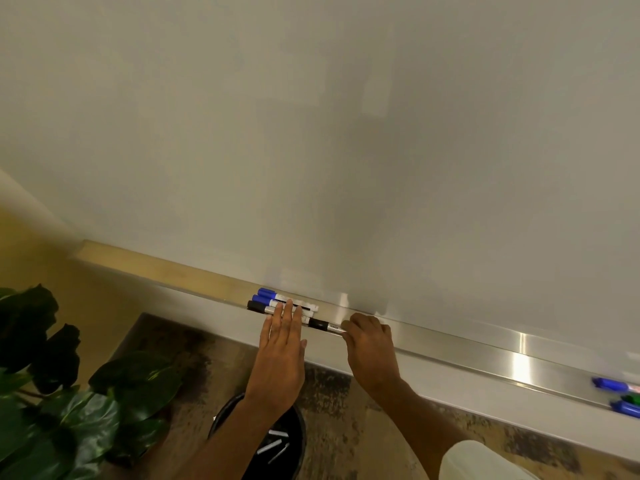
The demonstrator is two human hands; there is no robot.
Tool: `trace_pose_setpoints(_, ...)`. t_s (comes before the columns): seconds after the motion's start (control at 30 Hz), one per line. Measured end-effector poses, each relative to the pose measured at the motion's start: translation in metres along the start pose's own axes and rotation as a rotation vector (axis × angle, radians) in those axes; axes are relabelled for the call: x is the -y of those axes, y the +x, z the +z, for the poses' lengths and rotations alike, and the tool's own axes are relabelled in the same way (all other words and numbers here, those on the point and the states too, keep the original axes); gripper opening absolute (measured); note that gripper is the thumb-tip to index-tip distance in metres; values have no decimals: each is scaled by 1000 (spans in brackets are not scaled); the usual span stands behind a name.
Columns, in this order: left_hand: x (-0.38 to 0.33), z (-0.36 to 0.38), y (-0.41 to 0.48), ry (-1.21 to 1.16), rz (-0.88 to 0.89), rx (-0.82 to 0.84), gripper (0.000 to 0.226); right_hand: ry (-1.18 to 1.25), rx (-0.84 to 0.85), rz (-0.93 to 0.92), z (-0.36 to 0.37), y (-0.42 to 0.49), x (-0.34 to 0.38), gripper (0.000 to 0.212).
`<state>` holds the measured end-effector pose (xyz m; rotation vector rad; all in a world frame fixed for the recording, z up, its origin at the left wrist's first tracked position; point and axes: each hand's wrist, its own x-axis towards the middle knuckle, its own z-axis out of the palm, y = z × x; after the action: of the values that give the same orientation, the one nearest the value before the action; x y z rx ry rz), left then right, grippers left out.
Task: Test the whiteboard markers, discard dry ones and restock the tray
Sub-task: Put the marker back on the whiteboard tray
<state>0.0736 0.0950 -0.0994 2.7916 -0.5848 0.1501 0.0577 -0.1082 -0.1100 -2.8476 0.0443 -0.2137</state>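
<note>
Well, the right hand (369,344) pinched a black-capped marker (323,325) by its barrel end at the tray (450,341) lip, w/ the left hand (282,348) laid flat, fingers straight, on the other markers (273,301) beside it — light, stiff, smooth plastic, prob. rolls easily — best gripped mid-barrel, not by the cap

The straight fingers of the left hand (282,344) covered the barrels of the stacked markers (265,301), so they could not be counted. The right hand (369,341), curled round the black-capped marker (323,325), hid its far end, and its label was too small to read. The blue markers (609,383) (and something green) were blurred and cut off by the right edge. The left forearm hid part of the waste bin (221,412).
</note>
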Motion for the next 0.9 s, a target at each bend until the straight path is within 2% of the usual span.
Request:
trace_pose_setpoints(0.17,-6,-3,1,-21,-9,71,59,36,-23,-6,-1,-1,-1,21)
trace_pose_setpoints(0.27,-15,-7,2,-38,-13,76,62,107,-103,23,-10,-7,0,27)
trace_pose_setpoints(0.4,-33,-18,1,-102,-36,69,76,172,-159,45,-25,-21,-2,33)
trace_pose_setpoints(0.6,-71,-31,4,-127,13,84,79,138,-223,16,-58,-45,-13,37)
trace_pose_setpoints(0.9,-148,-33,4,-160,104,83,76,108,-269,76,-111,-83,-59,41)
